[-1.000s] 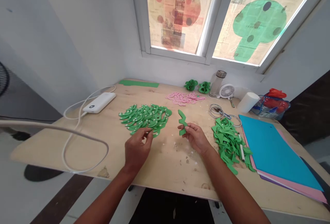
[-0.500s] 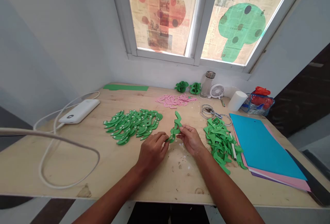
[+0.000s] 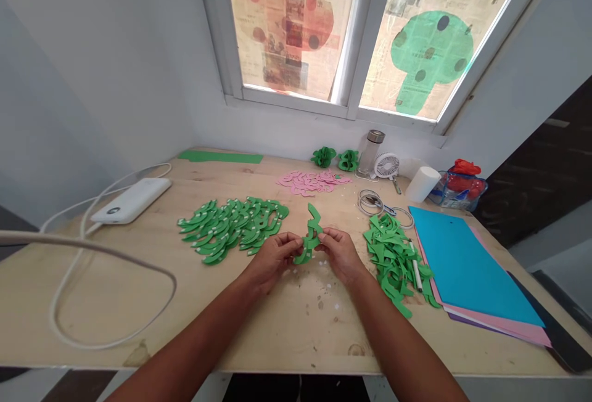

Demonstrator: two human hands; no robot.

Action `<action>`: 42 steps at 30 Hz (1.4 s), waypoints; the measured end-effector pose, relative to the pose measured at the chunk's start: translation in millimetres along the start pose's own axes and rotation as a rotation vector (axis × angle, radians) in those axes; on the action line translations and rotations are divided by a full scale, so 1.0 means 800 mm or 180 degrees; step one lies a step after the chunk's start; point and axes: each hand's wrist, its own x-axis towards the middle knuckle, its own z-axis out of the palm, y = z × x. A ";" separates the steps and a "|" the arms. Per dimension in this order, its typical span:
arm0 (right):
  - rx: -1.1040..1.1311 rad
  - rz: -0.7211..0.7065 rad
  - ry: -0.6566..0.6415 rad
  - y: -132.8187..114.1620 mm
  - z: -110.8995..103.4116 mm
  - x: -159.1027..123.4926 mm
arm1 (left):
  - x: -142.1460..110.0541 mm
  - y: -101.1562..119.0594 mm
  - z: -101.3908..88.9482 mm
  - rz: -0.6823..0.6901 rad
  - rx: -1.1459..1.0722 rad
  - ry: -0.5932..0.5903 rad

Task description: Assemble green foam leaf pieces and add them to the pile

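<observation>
A chain of curved green paper pieces (image 3: pixel 313 227) is held between my two hands, over the middle of the table. My left hand (image 3: pixel 274 258) pinches its lower left part, and my right hand (image 3: pixel 341 254) pinches its right side. Left of my hands lies a spread of curved green pieces with small white patches (image 3: pixel 231 226). On the right, beside my right forearm, is a heap of plain green paper cutouts (image 3: pixel 393 257) with a white marker (image 3: pixel 417 274) on it. Pink paper cutouts (image 3: pixel 309 182) lie farther back.
Blue paper sheets (image 3: pixel 467 260) lie at the right. A white power bank (image 3: pixel 134 201) and its looping cable (image 3: pixel 124 343) take up the left side. Along the back stand two green paper shapes (image 3: pixel 348 160), a bottle (image 3: pixel 370 152), a small fan (image 3: pixel 386 166) and a white roll (image 3: pixel 422 184).
My left hand's fingers have turned to grip the lower part of the green paper chain, which has shifted slightly left. My right hand still pinches it.
</observation>
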 end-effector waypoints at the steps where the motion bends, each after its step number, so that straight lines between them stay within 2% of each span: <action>1: 0.0013 -0.0013 0.0037 -0.001 0.000 0.000 | 0.001 0.002 -0.003 -0.0025 -0.0074 0.0060; 5: -0.0074 -0.0063 0.0282 -0.003 0.001 0.001 | 0.001 0.015 -0.017 0.0010 -0.0388 0.0453; 8: -0.0253 -0.0084 0.0347 -0.003 0.002 0.002 | 0.003 0.025 -0.018 0.0071 -0.0635 0.0354; 11: -0.0403 -0.0112 0.0355 -0.001 0.003 0.002 | 0.008 0.029 -0.010 0.0076 -0.0675 0.0182; 17: -0.0555 -0.0147 0.0415 0.000 0.004 0.003 | 0.023 0.016 0.006 0.0137 -0.0548 0.0125; 25: -0.0779 -0.0153 0.0272 0.004 0.003 0.004 | 0.030 -0.002 0.003 0.0143 -0.0588 0.0100; 33: -0.0853 -0.0123 0.0223 0.009 0.003 0.004 | 0.028 -0.005 0.006 0.0280 -0.0638 0.0135; 42: -0.0837 -0.0066 0.0174 0.009 0.004 0.001 | 0.029 -0.005 0.004 0.0375 -0.0644 0.0375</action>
